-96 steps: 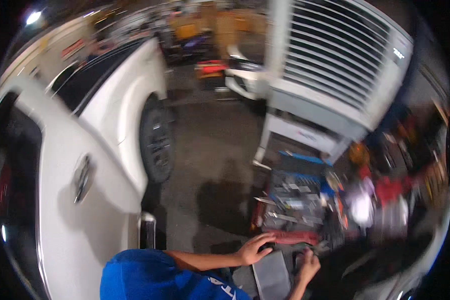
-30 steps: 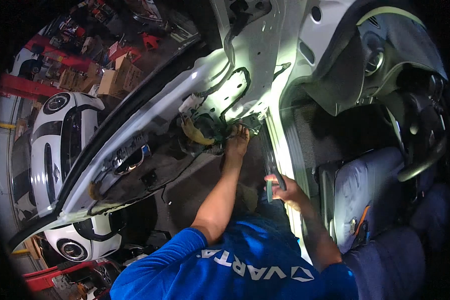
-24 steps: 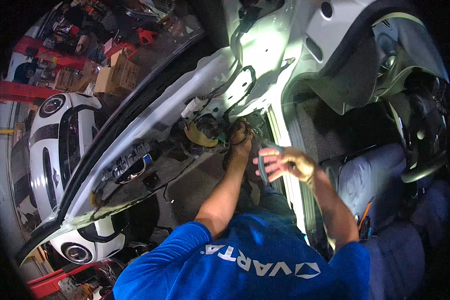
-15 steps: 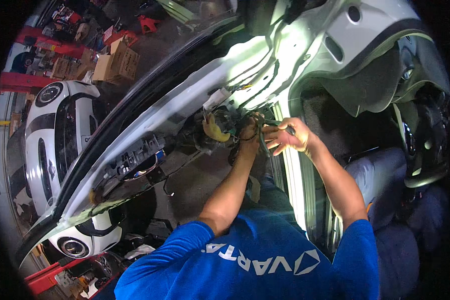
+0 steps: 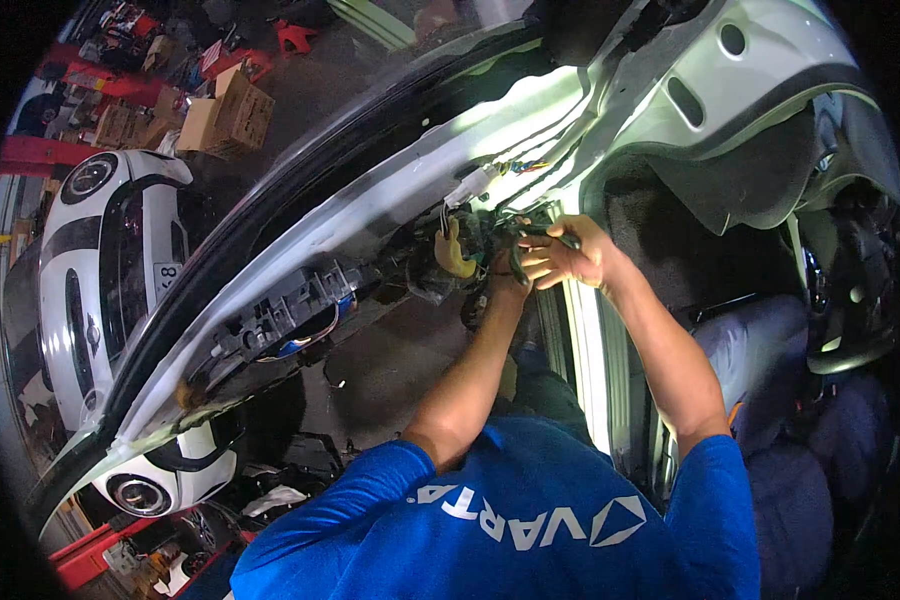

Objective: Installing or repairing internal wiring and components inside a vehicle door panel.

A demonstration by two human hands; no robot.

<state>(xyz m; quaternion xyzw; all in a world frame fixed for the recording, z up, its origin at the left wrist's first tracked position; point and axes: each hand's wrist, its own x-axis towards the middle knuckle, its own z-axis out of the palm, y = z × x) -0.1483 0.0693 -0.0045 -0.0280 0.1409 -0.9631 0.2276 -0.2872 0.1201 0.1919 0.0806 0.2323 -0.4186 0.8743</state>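
Closest up is the blue shirt [image 5: 370, 520], with both forearms reaching forward to the hinge end of a white car door [image 5: 370, 200]. The right hand [image 5: 575, 258] has its fingers loosely wrapped round some dark-handled pliers [image 5: 518, 266] — handles spread, working end down by the other hand, tip hidden. The left hand [image 5: 507, 277] is just beside it, low inside the door (its fingertips are covered, so I can't tell if they're gripping anything). Around them in the bare door are a yellowish piece [image 5: 455, 253], a white plug [image 5: 475, 186] and some coloured wires [image 5: 526, 167]. Over to the right is the car seat [image 5: 750, 345]. Further back, past the door — a white car [image 5: 78, 290], cardboard boxes [image 5: 235, 112] and a red stand [image 5: 295, 38].
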